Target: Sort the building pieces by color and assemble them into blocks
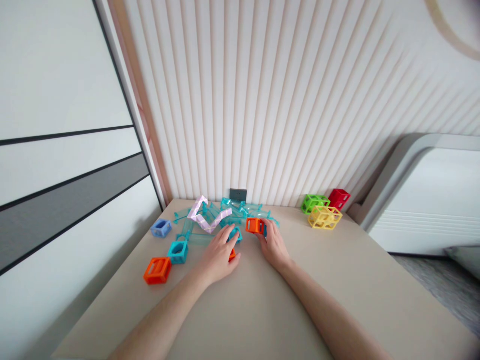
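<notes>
1. In right hand (275,245): orange open-frame plastic block (254,225), pinched between thumb and bent fingers, gripped at its right end, with a blue plastic part (265,230) showing beside it, mostly covered by the fingers. Roughly boxy, with no clear long axis; open left side facing towards the other hand.
2. Under left hand (219,252): teal plastic block (235,234) beneath the fingertips, and partly hidden orange plastic piece (232,255) between forefinger and thumb. Fingers slightly spread and bent; cannot tell whether pressing firmly or merely resting.
3. Key relation: held block just right of the teal one and a little nearer the wall, with a narrow gap between. Right hand already on the former, left hand on the latter; nothing seen standing in that gap.
4. Beyond both hands: heap of translucent teal plastic track pieces (240,207), crowding the back of beige worktop (258,310). Lilac zigzag plastic strip (206,220) lying across the heap, close to left fingertips.
5. Off to the left: blue square plastic block (161,228), turquoise plastic block with round opening (178,251), larger orange plastic block (157,270) near its lower left.
6. Far right, well apart from both hands: green (315,203), yellow (324,217) and red (339,199) open-frame blocks, grouped together.
</notes>
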Action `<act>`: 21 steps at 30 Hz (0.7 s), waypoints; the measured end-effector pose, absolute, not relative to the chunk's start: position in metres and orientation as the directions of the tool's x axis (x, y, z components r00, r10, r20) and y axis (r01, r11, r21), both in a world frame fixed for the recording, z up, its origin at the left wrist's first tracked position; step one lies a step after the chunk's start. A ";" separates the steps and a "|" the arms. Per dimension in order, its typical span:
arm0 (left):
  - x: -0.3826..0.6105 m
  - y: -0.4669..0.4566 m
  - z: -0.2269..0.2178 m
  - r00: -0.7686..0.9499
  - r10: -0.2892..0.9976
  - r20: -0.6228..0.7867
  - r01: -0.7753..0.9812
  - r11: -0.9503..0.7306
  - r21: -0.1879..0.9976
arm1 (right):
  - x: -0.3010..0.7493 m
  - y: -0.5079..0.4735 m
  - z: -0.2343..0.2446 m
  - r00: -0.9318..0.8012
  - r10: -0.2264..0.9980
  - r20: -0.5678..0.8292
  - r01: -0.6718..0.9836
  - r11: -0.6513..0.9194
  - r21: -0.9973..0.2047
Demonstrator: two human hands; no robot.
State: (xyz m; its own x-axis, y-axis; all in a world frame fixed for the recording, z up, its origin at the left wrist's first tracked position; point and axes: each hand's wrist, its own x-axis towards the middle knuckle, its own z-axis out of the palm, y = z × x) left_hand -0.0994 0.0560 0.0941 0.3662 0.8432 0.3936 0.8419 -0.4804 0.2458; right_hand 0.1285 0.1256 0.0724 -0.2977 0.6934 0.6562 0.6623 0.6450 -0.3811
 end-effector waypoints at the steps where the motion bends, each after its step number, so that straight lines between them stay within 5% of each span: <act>1: -0.100 0.056 0.093 0.368 0.841 0.395 0.841 -0.483 0.245 | 0.128 0.125 0.072 -0.288 0.694 0.660 0.661 0.642 -0.387; 11: -0.101 0.055 0.095 0.334 0.828 0.451 0.830 -0.485 0.275 | 0.130 0.118 0.081 -0.359 0.596 0.719 0.614 0.730 -0.299; 21: -0.093 0.055 0.101 0.287 0.743 0.605 0.708 -0.590 0.388 | 0.127 0.105 0.097 -0.575 0.393 0.717 0.593 0.805 0.035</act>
State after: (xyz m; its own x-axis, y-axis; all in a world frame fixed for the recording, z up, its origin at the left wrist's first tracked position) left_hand -0.0925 0.0550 0.1012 0.2870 0.7426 0.6051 0.7083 -0.5898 0.3879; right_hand 0.1274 0.1051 0.0975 -0.5755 0.3925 0.7175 0.5926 0.8048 0.0350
